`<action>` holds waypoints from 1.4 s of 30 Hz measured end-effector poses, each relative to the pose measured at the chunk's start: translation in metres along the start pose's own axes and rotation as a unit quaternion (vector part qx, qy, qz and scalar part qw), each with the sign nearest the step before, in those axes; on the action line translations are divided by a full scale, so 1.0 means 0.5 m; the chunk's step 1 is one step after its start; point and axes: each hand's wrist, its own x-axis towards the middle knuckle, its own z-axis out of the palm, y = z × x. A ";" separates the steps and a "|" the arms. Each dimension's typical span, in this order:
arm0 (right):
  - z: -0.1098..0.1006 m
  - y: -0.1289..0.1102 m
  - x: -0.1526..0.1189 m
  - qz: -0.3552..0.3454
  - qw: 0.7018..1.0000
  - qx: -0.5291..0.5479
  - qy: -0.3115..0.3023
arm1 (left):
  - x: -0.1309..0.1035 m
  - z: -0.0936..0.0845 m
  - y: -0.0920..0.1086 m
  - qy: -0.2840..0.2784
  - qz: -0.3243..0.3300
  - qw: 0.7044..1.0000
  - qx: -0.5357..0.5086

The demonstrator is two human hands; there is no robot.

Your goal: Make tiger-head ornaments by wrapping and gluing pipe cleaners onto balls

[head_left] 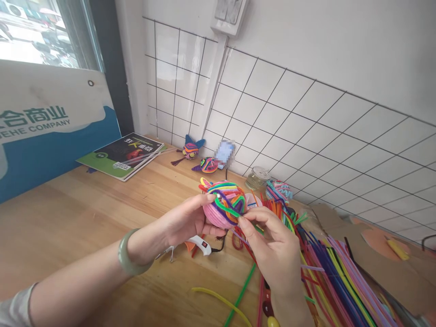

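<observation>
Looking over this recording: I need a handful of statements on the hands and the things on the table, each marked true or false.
1. The left hand and right hand are both on the striped ball. True.
2. The pale green bangle is on the right wrist. False: it is on the left.
3. A white-handled tool lies on the table. True.
4. The book stands upright. False: it lies flat, beside the blue-and-white board.
5. A striped figure with blue fins sits near the wall. True.
6. The loose yellow strip is apart from the loose green strip. False: they cross.
</observation>
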 end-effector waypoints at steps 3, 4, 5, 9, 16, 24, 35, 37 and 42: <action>0.005 -0.001 -0.002 0.028 0.999 0.011 0.011 | 0.001 0.000 -0.003 -0.008 0.011 1.000 0.000; 0.006 -0.001 -0.003 0.036 0.999 0.014 0.013 | 0.001 0.000 -0.004 -0.011 0.015 1.000 0.000; 0.007 -0.001 -0.003 0.044 0.999 0.018 0.013 | 0.001 -0.001 -0.005 -0.014 0.019 1.000 0.000; 0.007 0.000 -0.002 0.070 0.997 0.043 0.006 | 0.001 -0.004 -0.008 -0.024 0.025 0.999 0.000; 0.009 0.003 0.006 0.089 0.991 0.098 0.008 | 0.002 -0.006 -0.010 -0.040 0.042 0.998 -0.014; 0.010 0.000 0.007 0.126 0.984 0.127 0.020 | 0.000 -0.003 -0.007 -0.040 0.034 0.998 -0.024; 0.009 0.019 0.012 0.171 0.968 0.184 0.007 | 0.000 -0.008 -0.005 -0.084 0.028 0.995 -0.053; 0.008 0.021 0.012 0.178 0.966 0.190 -0.006 | -0.002 -0.007 -0.003 -0.083 0.023 0.995 -0.052; 0.008 0.023 0.011 0.180 0.964 0.196 -0.017 | -0.003 -0.006 0.000 -0.079 0.016 0.995 -0.056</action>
